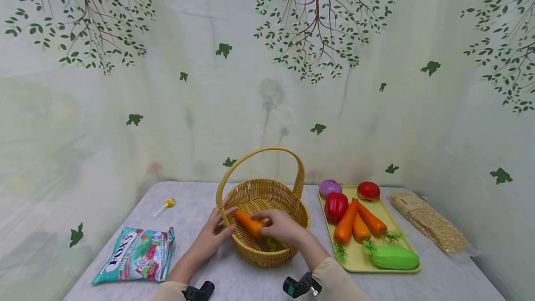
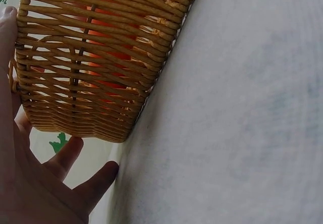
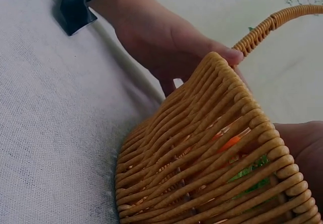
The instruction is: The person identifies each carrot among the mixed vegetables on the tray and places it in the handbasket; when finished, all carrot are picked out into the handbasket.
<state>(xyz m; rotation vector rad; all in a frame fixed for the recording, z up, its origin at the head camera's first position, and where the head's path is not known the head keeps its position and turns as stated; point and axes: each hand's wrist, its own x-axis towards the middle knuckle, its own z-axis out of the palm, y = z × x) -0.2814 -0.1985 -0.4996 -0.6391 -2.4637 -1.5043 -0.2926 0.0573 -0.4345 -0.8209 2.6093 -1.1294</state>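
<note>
A wicker basket (image 1: 267,257) with a tall arched handle stands in the middle of the table. Inside it lies a tilted orange carrot (image 1: 247,223), its green top low in the basket. My right hand (image 1: 281,226) reaches over the near right rim and pinches the carrot near its thick end. At the basket's left side, my left hand (image 1: 212,237) touches the rim near the handle's foot. The left wrist view shows that hand's fingers (image 2: 98,183) spread along the outside of the weave. In the right wrist view its thumb lies on the rim.
Right of the basket, a yellow tray (image 1: 397,212) bears several carrots, a red pepper (image 1: 336,206), a purple onion (image 1: 330,186), a tomato (image 1: 368,190) and a green gourd (image 1: 394,257). Beyond lies a grain pack (image 1: 428,219). Leftward are a candy bag (image 1: 135,254) and a lollipop (image 1: 169,203).
</note>
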